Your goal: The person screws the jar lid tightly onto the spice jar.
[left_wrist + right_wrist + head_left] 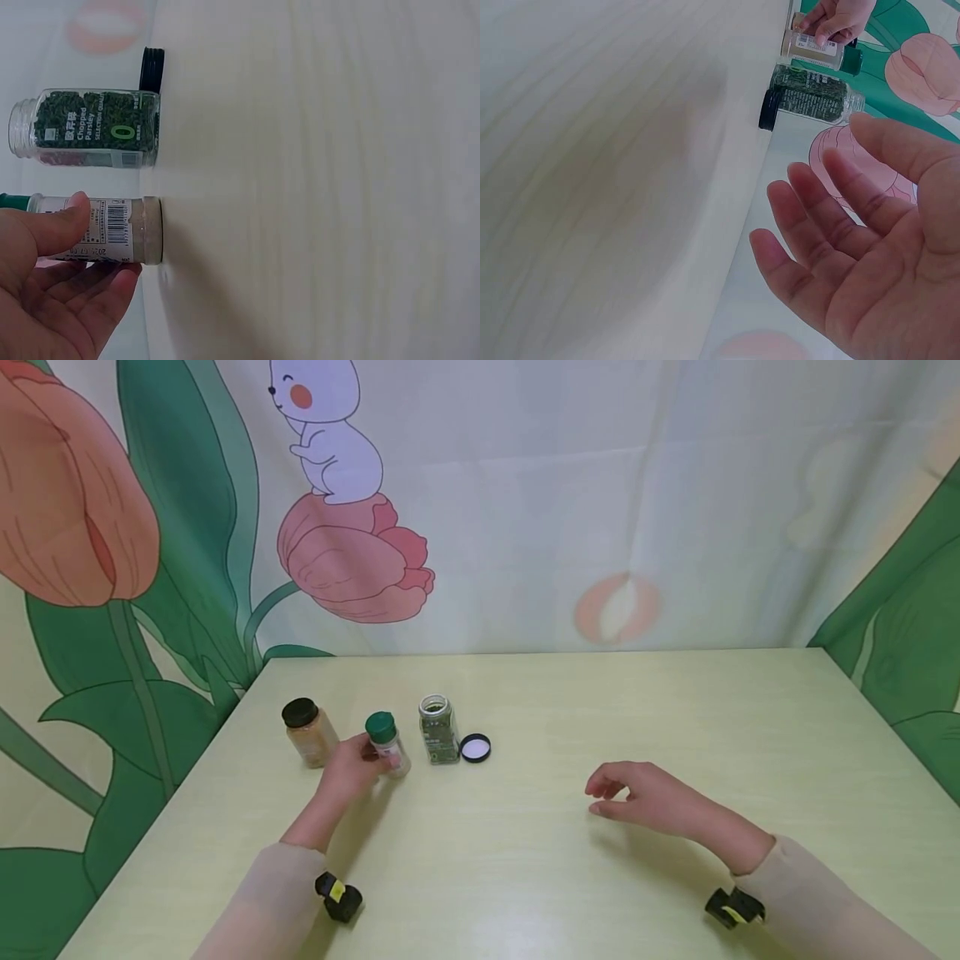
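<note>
My left hand (352,768) grips a green-capped spice jar (390,747), thumb on one side and fingers on the other. In the left wrist view the jar shows pale powder at its base and a barcode label; whether its base touches the table I cannot tell. Just right of it stands an uncapped glass jar of chopped parsley (94,127). A black lid (476,748) lies beside that jar, its pale inside facing up. My right hand (648,797) hovers over the table with loosely bent fingers and holds nothing.
A jar with a black cap and orange-brown contents (315,739) stands at the far left, close to my left hand. The pale wooden table (510,860) ends at the back against a curtain (510,552) printed with tulips and a white animal.
</note>
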Motion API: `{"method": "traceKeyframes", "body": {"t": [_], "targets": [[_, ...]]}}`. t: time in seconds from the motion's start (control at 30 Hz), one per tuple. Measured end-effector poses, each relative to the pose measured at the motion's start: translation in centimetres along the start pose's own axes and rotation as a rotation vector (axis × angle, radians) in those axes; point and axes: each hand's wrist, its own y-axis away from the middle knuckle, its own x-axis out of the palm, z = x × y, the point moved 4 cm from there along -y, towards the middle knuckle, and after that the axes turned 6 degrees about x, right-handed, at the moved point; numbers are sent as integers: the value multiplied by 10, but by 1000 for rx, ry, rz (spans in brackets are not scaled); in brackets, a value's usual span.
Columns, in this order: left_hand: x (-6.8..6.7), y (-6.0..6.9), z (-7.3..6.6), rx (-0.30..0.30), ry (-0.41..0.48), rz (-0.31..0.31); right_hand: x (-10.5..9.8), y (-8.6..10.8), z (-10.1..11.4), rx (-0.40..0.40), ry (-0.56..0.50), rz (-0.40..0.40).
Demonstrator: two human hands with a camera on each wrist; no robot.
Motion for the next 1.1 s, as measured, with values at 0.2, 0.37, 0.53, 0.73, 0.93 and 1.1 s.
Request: {"method": "traceKeyframes", "body": {"t": [0.2,0.37,0.53,0.73,0.93,1.1], "targets": [[-1,-6,6,-42,3,-1,1,0,0,-1,6,7],[-3,-10,6,-47,-17,-7,0,0,0,-8,12,6],[-4,-11,7,-36,-21,-18,0,0,0,-10,14,6],[-6,-14,8,-10,-20,-41,0,0,0,-12,12,9],[-7,-16,11,-2,-8,-50,0,0,-2,-10,9,11],[-8,-19,15,-10,-6,-59,0,0,-2,-10,8,13]]}}
